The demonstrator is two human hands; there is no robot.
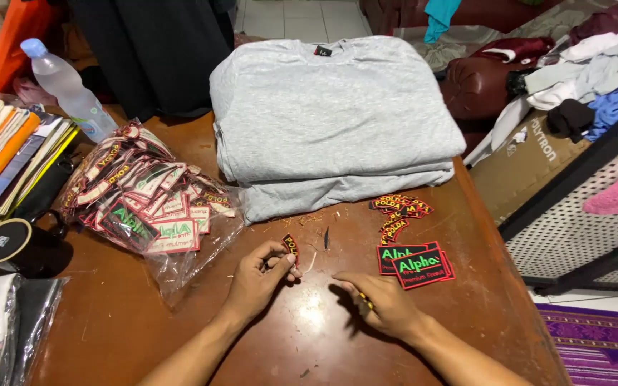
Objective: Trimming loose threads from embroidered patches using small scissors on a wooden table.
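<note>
My left hand pinches a small curved embroidered patch, black with a red edge, just above the brown table. My right hand rests on the table to the right, fingers curled around a thin yellowish object that barely shows. A stack of rectangular black patches with green lettering lies right of my hands, and a small pile of curved patches sits behind it. A stack of folded grey shirts lies at the table's far side.
A clear plastic bag full of patches lies at left. A black mug, a pile of books and a water bottle stand at far left. Heaped clothes and a cardboard box sit off the right edge.
</note>
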